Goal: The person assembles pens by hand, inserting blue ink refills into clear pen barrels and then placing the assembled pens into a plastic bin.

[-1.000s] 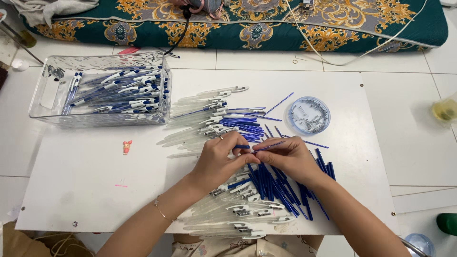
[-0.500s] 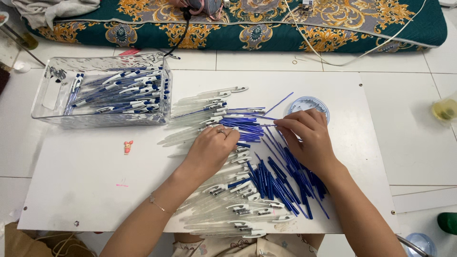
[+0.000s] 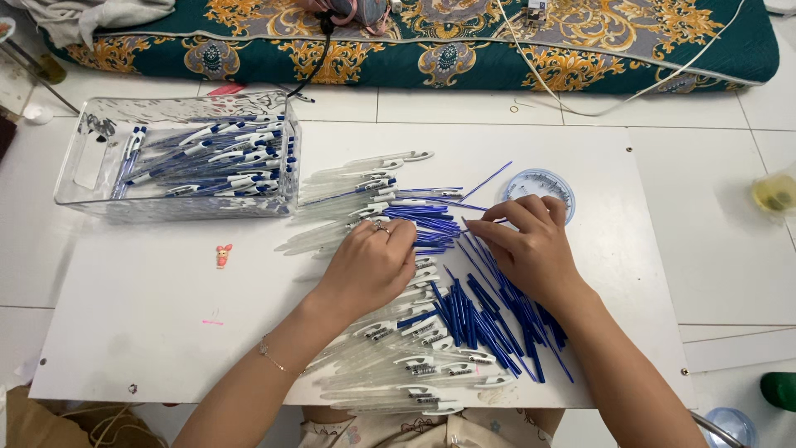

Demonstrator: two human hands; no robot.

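Nearest the camera, clear plastic pen barrels with white clips (image 3: 414, 365) lie heaped on the white table (image 3: 149, 332), touching a pile of blue ink refills (image 3: 497, 319). Above them the left hand (image 3: 371, 267) is curled over a barrel, fingers closed, while the right hand (image 3: 531, 245) pinches a thin blue refill (image 3: 481, 222). Beyond, a round clear lid (image 3: 543, 182) and a clear plastic tray of assembled pens (image 3: 186, 158).

White board (image 3: 149, 332) on tiled floor (image 3: 730, 158): clear pen bin (image 3: 75, 178), pen barrels (image 3: 390, 369), blue refills (image 3: 489, 319), round lid (image 3: 543, 182), pink sticker (image 3: 222, 255).
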